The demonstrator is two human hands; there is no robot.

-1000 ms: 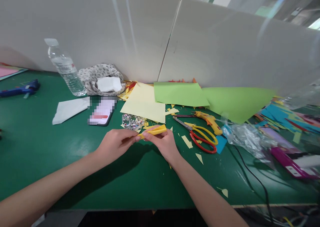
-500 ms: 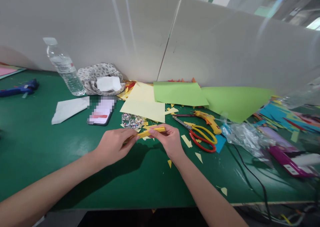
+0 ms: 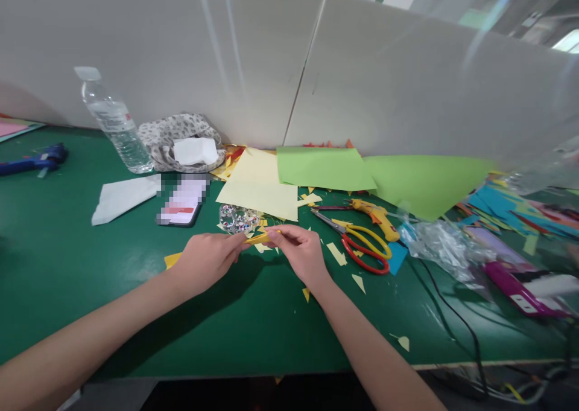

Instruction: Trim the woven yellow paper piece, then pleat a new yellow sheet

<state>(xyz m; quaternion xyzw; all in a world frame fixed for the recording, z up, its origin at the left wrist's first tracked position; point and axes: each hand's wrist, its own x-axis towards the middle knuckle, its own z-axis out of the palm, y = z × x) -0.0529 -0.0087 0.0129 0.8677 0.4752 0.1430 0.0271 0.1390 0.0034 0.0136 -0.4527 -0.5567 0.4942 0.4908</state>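
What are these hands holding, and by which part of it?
A yellow paper strip: the right hand pinches it near its right end; the left hand grips it farther left, partly hiding it.

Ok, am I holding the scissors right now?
No, the scissors lie on the green table, while your left hand and right hand hold yellow paper.

Green tabletop [image 3: 271, 338] between the forearms [image 3: 366, 338] leaves passage; beside the right hand [image 3: 305, 254], scissors [image 3: 347, 234] and glue gun [image 3: 380, 219] obstruct
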